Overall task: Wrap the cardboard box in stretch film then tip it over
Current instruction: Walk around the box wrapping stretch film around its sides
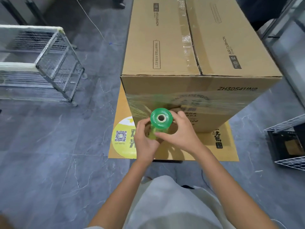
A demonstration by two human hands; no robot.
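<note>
Cardboard box point(189, 52) just beyond both hands — left hand point(145, 139), right hand point(179, 134) gripping film roll point(161, 120)

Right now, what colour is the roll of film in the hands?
Green, with a pale core; the stretch film roll shows best in the head view.

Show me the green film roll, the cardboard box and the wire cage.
green film roll point(161, 125), head view, upper end below core hole.
cardboard box point(217, 52), head view, right top flap.
wire cage point(57, 63), head view, mesh end wall.

green stretch film roll point(161, 119), brown cardboard box point(189, 47), grey marbled floor point(49, 154)
</note>
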